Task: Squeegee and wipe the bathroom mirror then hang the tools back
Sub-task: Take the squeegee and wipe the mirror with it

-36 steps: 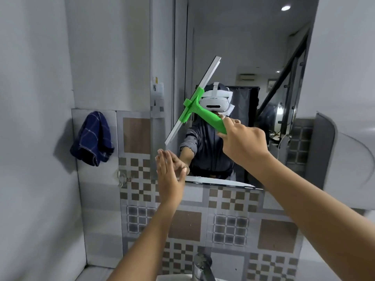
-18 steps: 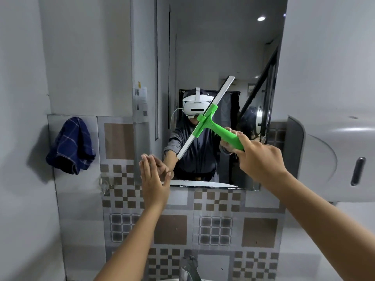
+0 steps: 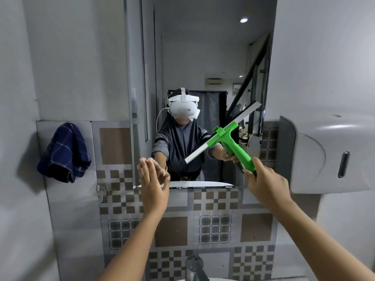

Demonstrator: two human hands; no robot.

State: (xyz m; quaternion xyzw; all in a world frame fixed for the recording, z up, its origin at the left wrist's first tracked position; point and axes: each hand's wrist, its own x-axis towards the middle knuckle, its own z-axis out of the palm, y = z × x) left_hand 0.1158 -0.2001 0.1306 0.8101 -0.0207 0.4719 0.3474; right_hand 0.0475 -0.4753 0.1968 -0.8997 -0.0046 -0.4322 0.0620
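Note:
The bathroom mirror [image 3: 203, 57] fills the wall ahead, its lower edge just above patterned tiles. My right hand [image 3: 265, 185] grips the green handle of a squeegee [image 3: 229, 136], whose white blade slants up to the right against the mirror's lower right part. My left hand [image 3: 152, 185] is flat and empty, fingers together, palm toward the mirror's lower left corner. A dark blue checked cloth [image 3: 65, 153] hangs on the left wall.
A grey wall dispenser [image 3: 324, 153] juts out at the right, close to my right hand. A metal hook [image 3: 101, 191] sits on the tiles below the cloth. The tap [image 3: 194, 268] rises at the bottom centre above the sink.
My right hand has carried the squeegee from the mirror's left side across and down to its lower right. My left hand has stayed by the lower left corner.

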